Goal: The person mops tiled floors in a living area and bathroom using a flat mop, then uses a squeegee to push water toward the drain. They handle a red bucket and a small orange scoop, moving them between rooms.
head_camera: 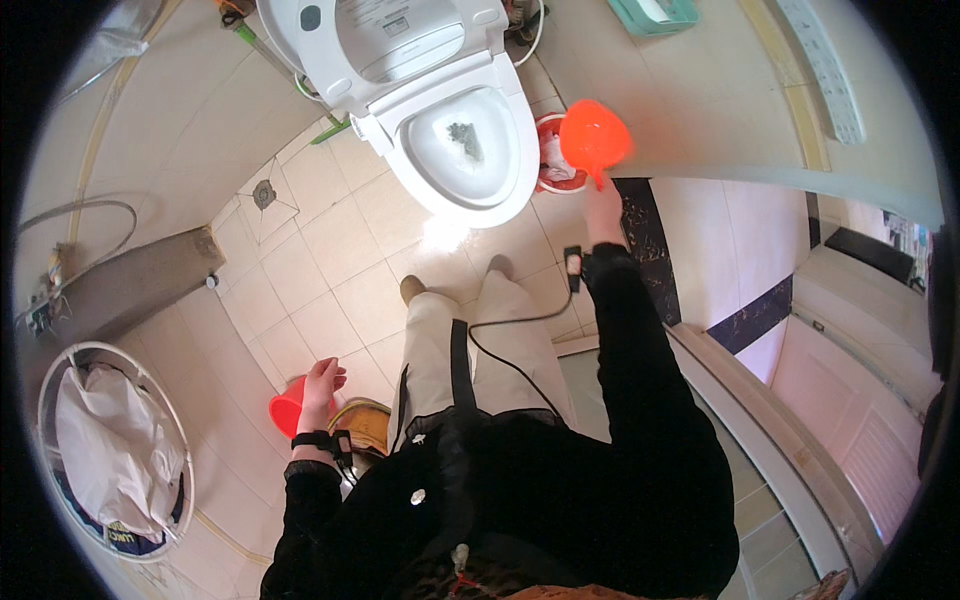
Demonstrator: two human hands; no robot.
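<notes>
My right hand point(602, 211) is closed on the handle of an orange plastic ladle point(595, 135), held above a red waste bin point(561, 184) with crumpled paper in it. The bin stands just right of a white toilet point(516, 176), whose lid and seat are raised; dark bits lie in the water of its bowl. My left hand point(322, 381) hangs with fingers curled in front of a red plastic bucket point(286, 409). From this view I cannot tell whether it touches anything. A yellowish container point(364, 426) stands beside the bucket.
A white wire laundry basket point(46, 450) with white cloth is at the left. A green-handled squeegee point(330, 131) leans near the toilet, and a floor drain point(264, 194) lies left of it. A dark stone threshold point(651, 247) is at the right. A teal container point(654, 22) is at the top.
</notes>
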